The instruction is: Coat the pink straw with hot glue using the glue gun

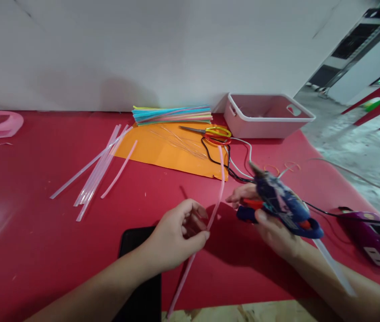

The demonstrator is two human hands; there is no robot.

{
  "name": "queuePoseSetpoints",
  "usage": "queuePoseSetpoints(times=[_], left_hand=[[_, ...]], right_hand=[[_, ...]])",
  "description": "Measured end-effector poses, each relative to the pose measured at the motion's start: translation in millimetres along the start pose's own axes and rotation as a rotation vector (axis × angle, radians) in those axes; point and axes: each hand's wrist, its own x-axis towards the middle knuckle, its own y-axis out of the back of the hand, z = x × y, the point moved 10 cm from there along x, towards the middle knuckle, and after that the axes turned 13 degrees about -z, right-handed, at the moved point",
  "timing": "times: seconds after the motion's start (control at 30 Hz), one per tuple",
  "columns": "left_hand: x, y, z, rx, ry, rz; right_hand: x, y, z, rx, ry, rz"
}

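Note:
My left hand [186,232] pinches a long pink pipe cleaner [222,174] between thumb and fingers, and it slants from the orange sheet down past the table's near edge. In my right hand [273,232] is a dark blue hot glue gun [280,197], a little blurred, with its nozzle pointing up and left. A pale glue stick [334,266] sticks out of the gun's back end. Left of my hands lie several translucent glue sticks [99,174] in a loose pile, with a single short pink pipe cleaner [119,170] beside them.
Colourful pipe cleaners [171,115] and yellow-red scissors [210,131] rest on an orange sheet [149,147]. A pink basket [270,127] stands at the back right. Cables run to a purple power strip [367,241]. A black flat object [143,286] lies under my left arm; pink cut material [12,123] lies far left.

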Motion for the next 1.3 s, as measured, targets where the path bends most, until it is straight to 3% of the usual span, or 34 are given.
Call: queuePoseSetpoints(times=[0.2, 0.47, 0.77, 0.9, 1.07, 1.17, 1.3], left_hand=[[1.6, -8.3, 1.8, -0.101, -0.039, -0.101], [1.1, -1.9, 10.6, -0.121, -0.137, -0.068], [-2.1, -1.9, 13.2, -0.124, -0.173, -0.058], [-0.3, 1.8, 9.1, -0.153, -0.143, -0.001], [0.3, 17.9, 7.2, -0.252, -0.148, 0.115], [-0.5, 26.3, 4.1, -0.305, -0.135, 0.166], [1.3, 26.8, 1.3, -0.357, -0.125, 0.146]], right_hand=[[4.7, -27.2, -10.6, 0.42, -0.099, -0.077], [7.2, -41.1, -7.1, 0.571, -0.199, -0.083], [2.9, -41.3, -7.6, 0.486, -0.136, -0.143], [4.2, -44.2, -9.3, 0.481, -0.144, -0.173], [13.1, -25.3, -14.3, 0.482, -0.09, -0.065], [18.1, -9.2, -24.6, 0.286, -0.023, -0.058], [19.1, 7.0, -34.0, -0.019, -0.032, -0.075]])
